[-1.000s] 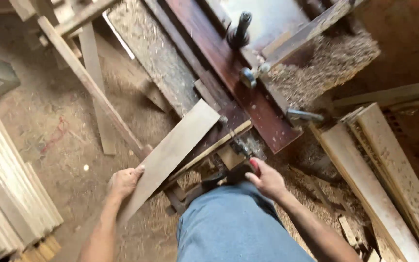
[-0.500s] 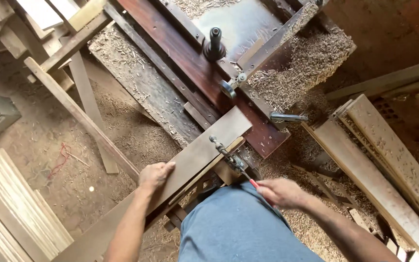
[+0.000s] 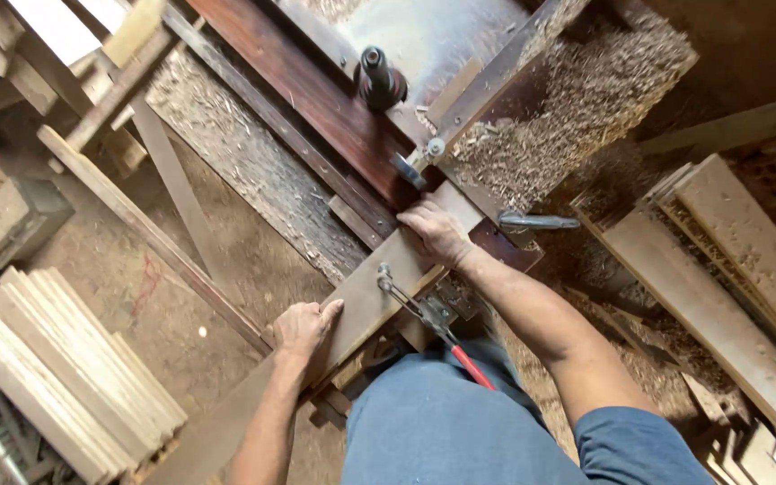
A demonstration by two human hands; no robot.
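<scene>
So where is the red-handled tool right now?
In the head view, the red-handled tool lies just below centre on the machine's near edge, beside the board, between the left hand and right hand, touched by neither.

No packages, labels (or screens) visible

Long grey-brown plank (image 3: 365,301) lies slanted across machine table (image 3: 316,90).
</scene>
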